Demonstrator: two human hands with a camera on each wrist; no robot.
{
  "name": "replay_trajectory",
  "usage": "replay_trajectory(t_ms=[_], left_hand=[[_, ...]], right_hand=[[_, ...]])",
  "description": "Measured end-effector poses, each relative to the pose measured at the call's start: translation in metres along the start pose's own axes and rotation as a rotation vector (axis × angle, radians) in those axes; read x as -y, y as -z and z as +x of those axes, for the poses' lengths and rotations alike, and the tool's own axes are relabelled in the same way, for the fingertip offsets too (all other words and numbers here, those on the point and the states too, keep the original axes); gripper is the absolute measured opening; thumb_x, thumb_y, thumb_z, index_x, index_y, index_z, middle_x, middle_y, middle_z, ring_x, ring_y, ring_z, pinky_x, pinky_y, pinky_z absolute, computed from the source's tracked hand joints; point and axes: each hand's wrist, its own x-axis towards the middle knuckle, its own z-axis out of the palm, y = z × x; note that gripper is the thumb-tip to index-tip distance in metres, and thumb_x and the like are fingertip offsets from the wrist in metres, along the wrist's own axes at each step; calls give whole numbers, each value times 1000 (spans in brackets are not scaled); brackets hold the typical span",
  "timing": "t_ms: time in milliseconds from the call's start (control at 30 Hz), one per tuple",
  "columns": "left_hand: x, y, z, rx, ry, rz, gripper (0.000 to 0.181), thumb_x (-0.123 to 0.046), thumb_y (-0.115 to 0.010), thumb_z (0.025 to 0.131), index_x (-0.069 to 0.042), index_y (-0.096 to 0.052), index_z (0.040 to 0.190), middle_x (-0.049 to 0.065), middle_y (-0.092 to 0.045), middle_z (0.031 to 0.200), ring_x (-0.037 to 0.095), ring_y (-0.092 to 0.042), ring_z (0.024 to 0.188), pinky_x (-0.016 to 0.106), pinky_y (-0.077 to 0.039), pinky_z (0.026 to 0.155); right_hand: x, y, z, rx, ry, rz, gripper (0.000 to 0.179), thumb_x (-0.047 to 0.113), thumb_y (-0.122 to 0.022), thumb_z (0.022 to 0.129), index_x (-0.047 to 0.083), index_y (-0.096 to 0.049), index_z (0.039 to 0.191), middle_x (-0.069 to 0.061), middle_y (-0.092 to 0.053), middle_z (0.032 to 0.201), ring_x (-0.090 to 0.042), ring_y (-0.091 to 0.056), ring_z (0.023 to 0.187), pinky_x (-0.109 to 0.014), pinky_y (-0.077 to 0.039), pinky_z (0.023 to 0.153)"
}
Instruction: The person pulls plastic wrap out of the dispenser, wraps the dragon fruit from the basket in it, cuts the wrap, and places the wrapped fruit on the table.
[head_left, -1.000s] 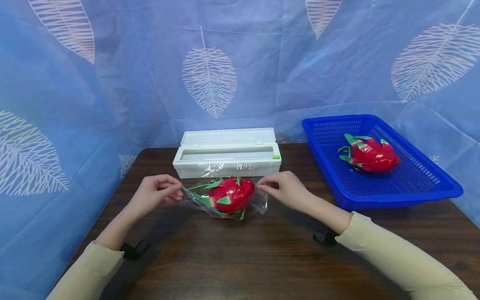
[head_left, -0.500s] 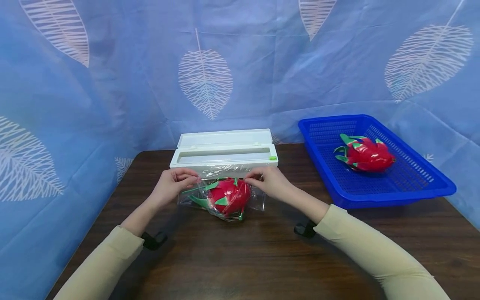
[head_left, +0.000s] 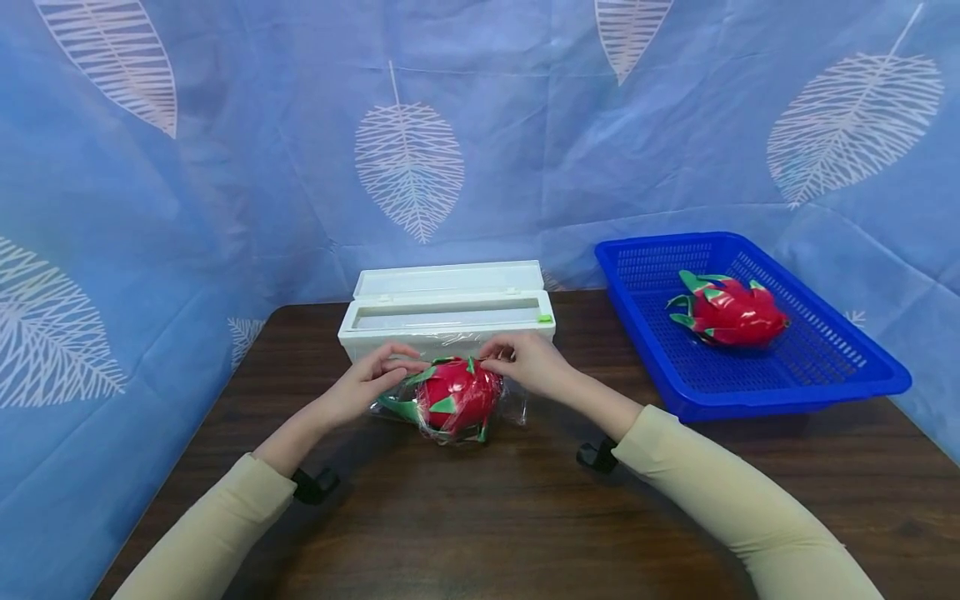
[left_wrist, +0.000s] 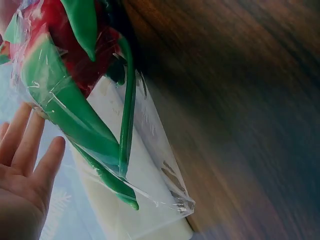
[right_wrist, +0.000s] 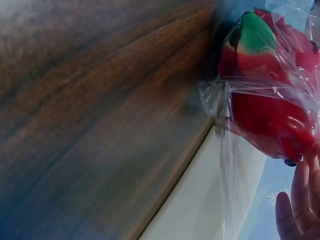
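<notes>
Both left hand (head_left: 363, 390) and right hand (head_left: 528, 364) are touching clear film (right_wrist: 255, 87), thumbs standing apart from fingers, the wrapped dragon fruit (head_left: 461, 396) lying between them; uneven pressing is risking loose ends springing open.

Before me, one cloth backdrop (head_left: 300, 183): blue, mottled lighter and darker, creased, with fold lines; hung behind the table (head_left: 480, 525) and showing past its left and right sides. Printed leaves (head_left: 409, 171): several, large, white, drawn in fine ribs, some cut off by the limits of sight. One table: dark brown, wood grain running side to side, far left corner rounded. Light: soft, faint sheen on the tabletop.
</notes>
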Motion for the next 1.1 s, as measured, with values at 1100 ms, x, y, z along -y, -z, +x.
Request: replay_trajectory(t_ms=[1100], left_hand=[[-11, -9, 12, 19, -3, 228, 36, -18, -50, 102, -9, -50, 138, 10, -49, 140, 28, -44, 130, 53, -39, 102]], right_hand=[[-17, 3, 12, 67, -129, 228, 14, 15, -65, 95, 3, -71, 96, -3, -65, 85, -18, -57, 74, -31, -49, 65]])
